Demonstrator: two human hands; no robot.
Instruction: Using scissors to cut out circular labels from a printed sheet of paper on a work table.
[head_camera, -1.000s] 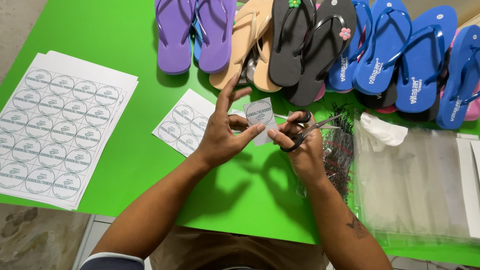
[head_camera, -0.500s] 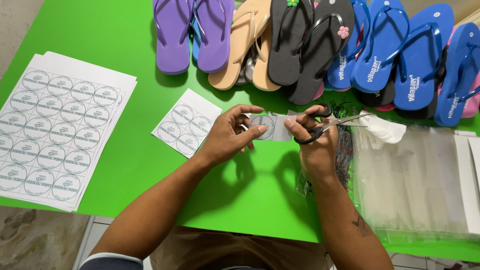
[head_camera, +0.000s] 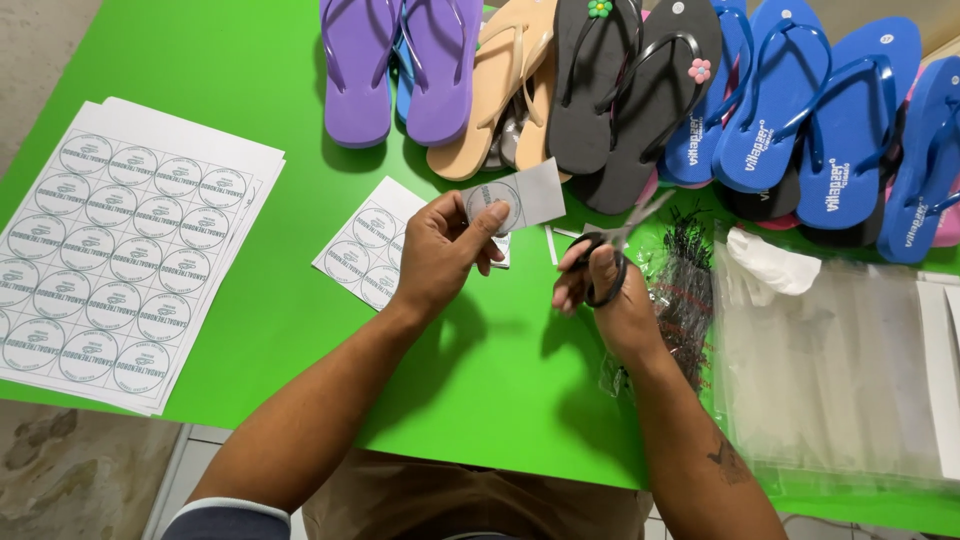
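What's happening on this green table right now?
A person sits at a green table. Their left hand holds up a small paper piece with one round printed label. Their right hand grips black-handled scissors, apart from the paper. A partly cut label sheet lies under the hands, a stack of full label sheets to the left, and a row of coloured flip-flops along the far edge.

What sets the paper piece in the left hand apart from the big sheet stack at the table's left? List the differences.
The paper piece is small, bears one printed circle, and is held up off the table by the left hand. The sheet stack is large, carries rows of many circles, and lies flat on the green table. Both are white with round printed labels.
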